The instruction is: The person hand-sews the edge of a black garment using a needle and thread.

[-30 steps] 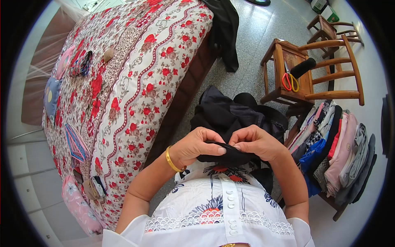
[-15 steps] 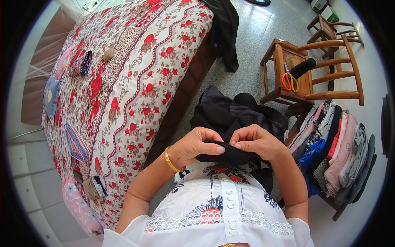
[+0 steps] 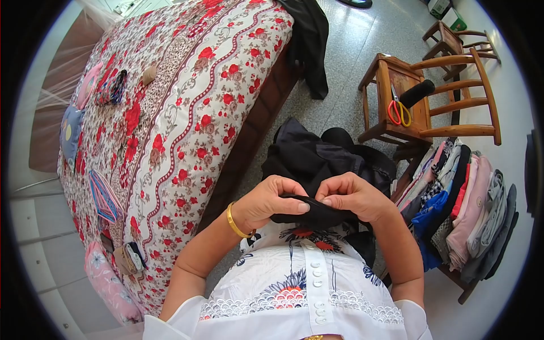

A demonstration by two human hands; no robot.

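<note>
A black garment (image 3: 309, 156) lies bunched over my lap, its exact kind unclear. My left hand (image 3: 277, 198), with a gold bangle at the wrist, pinches a folded edge of it between thumb and fingers. Close beside it, my right hand (image 3: 351, 197) pinches the same edge. The cloth between the two thumbs is doubled over, and part of it hangs below my fingers. Whether a needle or thread is between my fingertips is too small to tell.
On the wooden chair (image 3: 405, 107) at the right are scissors (image 3: 399, 113) with red and yellow handles and a black roll-shaped object (image 3: 417, 93). Folded clothes (image 3: 470, 209) are stacked below it. A floral-covered bed (image 3: 187, 141) stands left, black cloth (image 3: 310, 51) hanging off its corner.
</note>
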